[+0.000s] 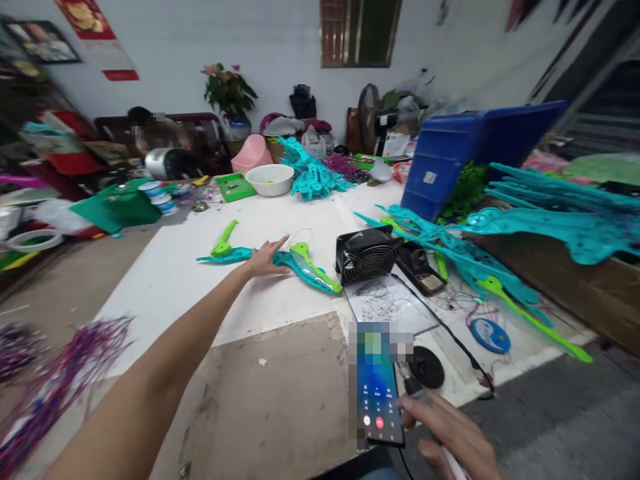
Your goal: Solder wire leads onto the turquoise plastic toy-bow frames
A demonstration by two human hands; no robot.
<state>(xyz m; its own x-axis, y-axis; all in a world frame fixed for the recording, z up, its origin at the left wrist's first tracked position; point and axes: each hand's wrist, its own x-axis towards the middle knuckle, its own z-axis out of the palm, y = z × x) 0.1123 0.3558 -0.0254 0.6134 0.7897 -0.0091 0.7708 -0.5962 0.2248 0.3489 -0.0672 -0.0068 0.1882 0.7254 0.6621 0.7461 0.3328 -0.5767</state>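
Note:
My left hand (266, 259) reaches across the white table and rests, fingers spread, on a long turquoise plastic piece (240, 255). Bright green plastic parts (301, 250) sit at both ends of that piece, one upright on its left and one with a clear strip on its right. My right hand (453, 427) is closed around what looks like a soldering iron (456, 467) with a white handle, partly hidden by the fingers. One fingertip is at the edge of a phone (377, 393), whose lit screen shows call buttons.
A black fan (367, 255) stands beside a black tray (423, 268) and a white sheet (393, 303) of tiny parts. Turquoise pieces (310, 170) pile up at the back. A blue crate (440, 157) leans at right. Purple wires (75, 373) lie at left. Another person (160, 130) sits behind.

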